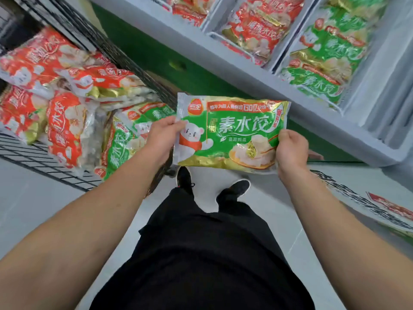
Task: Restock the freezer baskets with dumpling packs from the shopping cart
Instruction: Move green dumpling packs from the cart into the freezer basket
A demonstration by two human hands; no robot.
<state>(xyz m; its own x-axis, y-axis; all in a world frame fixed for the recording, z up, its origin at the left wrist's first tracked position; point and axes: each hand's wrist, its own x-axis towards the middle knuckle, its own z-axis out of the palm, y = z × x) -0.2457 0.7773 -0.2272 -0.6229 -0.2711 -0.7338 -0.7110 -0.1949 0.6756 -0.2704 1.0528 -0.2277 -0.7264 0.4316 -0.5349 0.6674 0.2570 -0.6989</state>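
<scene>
Both my hands are taken: my left hand [162, 136] and my right hand [290, 148] each pinch an end of the green plastic dumpling pack [230, 133], held level over my black shoes [212, 184]. Ahead to my right, the grey freezer rim [257, 77] stands between the pack and the white wire baskets [279, 61]. The green-pack basket [324, 63] is piled nearly to its edge, though it is open from above. To my left, the black wire shopping cart [125, 61] wall and its heaped red packs [44, 63] block sideways passage.
</scene>
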